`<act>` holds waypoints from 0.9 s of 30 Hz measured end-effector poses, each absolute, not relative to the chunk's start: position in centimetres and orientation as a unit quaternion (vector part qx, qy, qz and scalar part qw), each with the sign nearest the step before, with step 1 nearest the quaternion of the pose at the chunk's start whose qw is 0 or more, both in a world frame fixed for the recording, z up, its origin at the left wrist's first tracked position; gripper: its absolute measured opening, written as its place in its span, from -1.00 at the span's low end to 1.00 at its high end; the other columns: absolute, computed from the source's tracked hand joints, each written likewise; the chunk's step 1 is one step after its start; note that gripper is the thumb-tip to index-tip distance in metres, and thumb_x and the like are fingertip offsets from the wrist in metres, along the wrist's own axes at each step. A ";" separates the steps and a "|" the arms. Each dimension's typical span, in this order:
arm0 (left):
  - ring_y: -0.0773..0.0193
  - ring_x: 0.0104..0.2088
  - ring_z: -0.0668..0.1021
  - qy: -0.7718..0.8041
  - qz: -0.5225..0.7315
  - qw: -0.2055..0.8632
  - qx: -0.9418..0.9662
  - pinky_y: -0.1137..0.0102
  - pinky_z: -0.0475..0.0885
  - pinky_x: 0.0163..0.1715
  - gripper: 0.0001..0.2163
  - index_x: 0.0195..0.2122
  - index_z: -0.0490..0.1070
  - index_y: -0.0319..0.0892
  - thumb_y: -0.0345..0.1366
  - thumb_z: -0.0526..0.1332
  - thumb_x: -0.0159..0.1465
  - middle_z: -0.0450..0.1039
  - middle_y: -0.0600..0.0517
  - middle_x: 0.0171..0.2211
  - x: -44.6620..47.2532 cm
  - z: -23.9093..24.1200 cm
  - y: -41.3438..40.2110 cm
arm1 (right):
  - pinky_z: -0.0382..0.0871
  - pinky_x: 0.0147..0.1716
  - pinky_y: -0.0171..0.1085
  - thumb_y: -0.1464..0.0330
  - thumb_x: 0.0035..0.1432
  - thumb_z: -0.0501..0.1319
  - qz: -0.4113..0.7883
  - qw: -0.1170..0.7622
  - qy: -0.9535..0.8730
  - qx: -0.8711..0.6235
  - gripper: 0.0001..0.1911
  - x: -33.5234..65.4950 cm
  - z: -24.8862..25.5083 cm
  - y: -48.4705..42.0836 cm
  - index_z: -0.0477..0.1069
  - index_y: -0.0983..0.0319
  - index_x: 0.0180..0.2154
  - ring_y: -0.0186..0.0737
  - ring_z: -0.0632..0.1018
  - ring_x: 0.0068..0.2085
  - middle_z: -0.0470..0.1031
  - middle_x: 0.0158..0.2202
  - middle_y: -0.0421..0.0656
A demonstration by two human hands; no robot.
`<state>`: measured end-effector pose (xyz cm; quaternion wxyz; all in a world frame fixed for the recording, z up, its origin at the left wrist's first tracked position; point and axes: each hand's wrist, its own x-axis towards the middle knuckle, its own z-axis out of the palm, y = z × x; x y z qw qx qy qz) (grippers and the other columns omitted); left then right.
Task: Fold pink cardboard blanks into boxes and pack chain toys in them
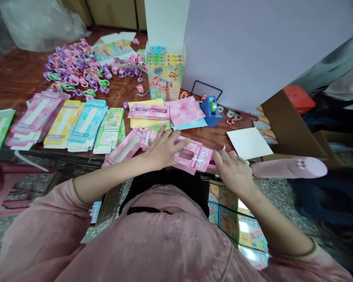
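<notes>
My left hand (164, 150) lies with fingers spread over several overlapping flat pink cartons (205, 157) at the table's front edge. Each carton has a cut-out window. My right hand (233, 168) is closed beside the right end of these cartons; what its fingers hold is hidden. A pink cylindrical object (291, 167) sticks out to the right from behind that hand, and I cannot tell whether the hand grips it. Just beyond my left hand, a pink windowed box (148, 111) with dark contents rests on yellow card.
Flat green, yellow and blue cartons (86, 123) lie in stacks at left. Behind them is a heap of coloured rings (72, 64). A display box (164, 78) stands at the back, near a blue tape dispenser (211, 111). White card (248, 143) lies at right.
</notes>
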<state>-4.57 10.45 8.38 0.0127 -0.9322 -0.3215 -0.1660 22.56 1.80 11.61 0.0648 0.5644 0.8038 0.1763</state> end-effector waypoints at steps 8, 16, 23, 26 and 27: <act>-0.36 0.41 0.19 -0.371 -0.257 0.026 -0.892 -0.33 0.10 0.31 -0.20 0.42 0.02 0.19 0.24 0.30 0.25 0.19 -0.17 0.35 -8.9 10.7 9.2 | 0.16 -0.41 -0.27 0.45 0.15 0.23 0.076 -0.064 0.781 0.616 -0.82 23.3 6.9 2.0 0.36 0.25 -0.16 -0.07 0.56 -0.27 0.54 -0.32 -0.05; -0.31 0.08 0.50 -0.671 -0.085 -0.005 -0.736 -0.11 0.42 0.06 -0.17 0.37 0.14 -0.25 0.05 0.40 0.20 0.38 -0.36 0.11 -17.9 4.6 7.8 | 0.06 -0.46 -0.29 0.36 0.12 0.26 -0.005 -0.093 0.694 0.714 -0.81 23.7 4.5 1.6 0.31 0.18 -0.21 -0.05 0.55 -0.34 0.58 -0.31 -0.07; -0.27 0.06 0.52 -0.687 -0.063 -0.017 -0.724 -0.03 0.46 0.05 -0.21 0.41 0.15 -0.21 -0.22 0.41 0.18 0.38 -0.30 0.08 -17.6 5.0 6.8 | 0.04 -0.45 -0.28 0.32 0.16 0.31 0.026 -0.084 0.709 0.700 -0.78 22.3 4.6 2.0 0.30 0.19 -0.23 -0.05 0.55 -0.30 0.56 -0.31 -0.06; -0.32 0.15 0.47 -0.733 -0.110 0.008 -0.671 -0.10 0.41 0.15 -0.21 0.42 0.15 -0.22 -0.11 0.39 0.23 0.34 -0.34 0.15 -19.8 8.0 8.2 | 0.06 -0.44 -0.28 0.35 0.17 0.31 0.050 -0.074 0.723 0.685 -0.79 22.2 4.5 2.1 0.29 0.20 -0.24 -0.07 0.56 -0.28 0.55 -0.31 -0.07; -0.34 0.20 0.43 -0.745 -0.125 0.018 -0.655 -0.13 0.37 0.20 -0.21 0.43 0.13 -0.23 -0.04 0.37 0.26 0.31 -0.36 0.19 -20.6 8.9 8.9 | 0.08 -0.44 -0.28 0.36 0.17 0.32 0.059 -0.070 0.727 0.680 -0.79 22.1 4.5 2.2 0.29 0.20 -0.24 -0.07 0.56 -0.29 0.55 -0.30 -0.07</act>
